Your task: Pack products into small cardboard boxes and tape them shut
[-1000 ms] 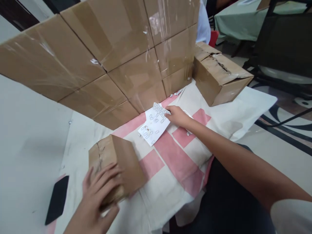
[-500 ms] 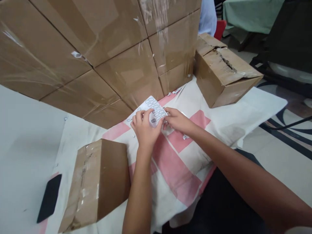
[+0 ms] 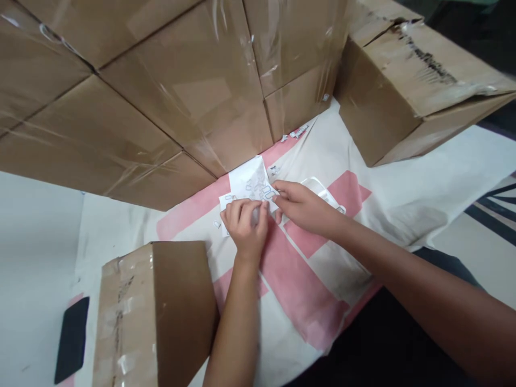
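Note:
A white sheet (image 3: 245,174) printed with rounded outlines lies bent on the cloth, close to the stacked cartons. My left hand (image 3: 245,223) is closed over its near part, fingers curled and thumb against the paper. Between the thumb and fingers of my right hand (image 3: 300,208) is the sheet's right edge, lifted and creased. Part of the paper is hidden under my fingers. Behind my right hand sits a white plastic tray or frame (image 3: 318,188), partly covered. A small paper scrap (image 3: 216,224) lies left of my left hand.
Taped cardboard cartons (image 3: 181,102) form a wall ahead. One carton (image 3: 177,312) stands at the left, another (image 3: 403,91) at the right. A dark phone-like slab (image 3: 72,338) rests far left. Paper scraps (image 3: 298,131) lie by the wall on the pink-and-white cloth (image 3: 302,285).
My view has moved closer and tilted down. The sheet, flat with its printed outlines facing me before, is now bent, its right edge raised in my right hand. More of the white tray shows.

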Demonstrator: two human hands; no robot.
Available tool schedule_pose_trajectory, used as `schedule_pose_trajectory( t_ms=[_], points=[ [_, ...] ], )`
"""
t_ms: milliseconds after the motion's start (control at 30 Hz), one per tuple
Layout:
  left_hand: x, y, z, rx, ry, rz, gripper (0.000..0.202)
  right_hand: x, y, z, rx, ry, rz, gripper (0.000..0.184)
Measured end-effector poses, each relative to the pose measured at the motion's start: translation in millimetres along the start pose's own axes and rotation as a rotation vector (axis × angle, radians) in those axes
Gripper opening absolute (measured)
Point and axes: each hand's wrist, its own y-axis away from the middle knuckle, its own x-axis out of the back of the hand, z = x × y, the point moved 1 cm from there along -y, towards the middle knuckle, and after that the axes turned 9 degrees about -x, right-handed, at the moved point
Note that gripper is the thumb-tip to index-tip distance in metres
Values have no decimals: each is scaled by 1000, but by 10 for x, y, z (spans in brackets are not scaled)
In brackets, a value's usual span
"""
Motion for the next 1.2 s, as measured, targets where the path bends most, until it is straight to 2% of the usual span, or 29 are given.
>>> schedule_pose_trajectory(
  t_ms=[167, 500, 767, 1033, 1200],
  points=[
    [29, -8, 15, 69, 51, -31, 14, -30, -17, 45, 27, 89, -15, 21],
    [24, 34, 1, 46, 67, -67, 9, -51, 0, 34, 70, 214, 12, 23],
    [28, 19, 20, 154, 154, -130, 10, -34, -36, 53, 42, 135, 32, 20],
    [-7, 28, -9, 169, 256, -118, 8, -29, -64, 29, 24, 148, 90, 18],
    [-8, 24, -3, 191, 299, -169, 5, -45, -60, 54, 37, 163, 123, 15]
  ],
)
